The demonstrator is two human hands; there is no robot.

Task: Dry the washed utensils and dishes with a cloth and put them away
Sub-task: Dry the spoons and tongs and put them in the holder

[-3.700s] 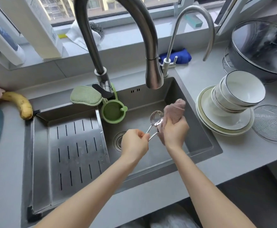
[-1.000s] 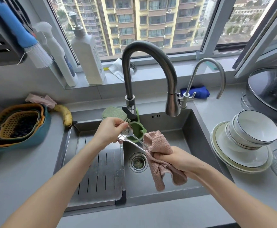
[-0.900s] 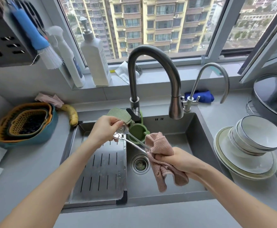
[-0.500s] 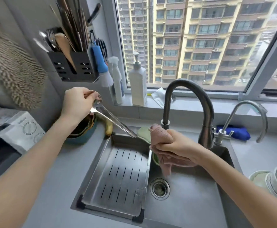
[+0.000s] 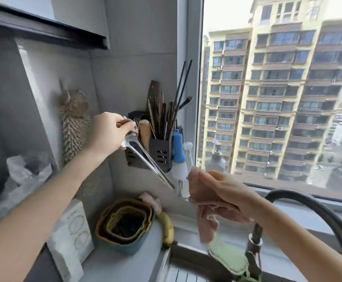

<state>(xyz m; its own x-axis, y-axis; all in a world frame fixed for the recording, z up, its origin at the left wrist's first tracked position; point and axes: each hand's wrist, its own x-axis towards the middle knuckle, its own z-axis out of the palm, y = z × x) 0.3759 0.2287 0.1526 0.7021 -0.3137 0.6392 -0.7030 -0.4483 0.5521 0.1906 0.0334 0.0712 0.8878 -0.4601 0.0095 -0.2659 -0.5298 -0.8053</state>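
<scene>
Now: left hand (image 5: 109, 135) grips two spoons (image 5: 145, 157) near one holder (image 5: 160, 151); right hand (image 5: 226, 189) clutches one cloth (image 5: 206, 219).

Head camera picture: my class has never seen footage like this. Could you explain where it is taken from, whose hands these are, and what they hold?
There is no machine here: a person wears a camera on the head, so you look forward and down along both bare arms. The left hand grips metal spoons by their bowl ends, handles slanting down to the right, in front of a black utensil holder on the wall. The right hand clutches a pink cloth, apart from the spoons. Below, on the grey counter, stand nested baskets with a banana beside them. A dark tap arches at lower right.
</scene>
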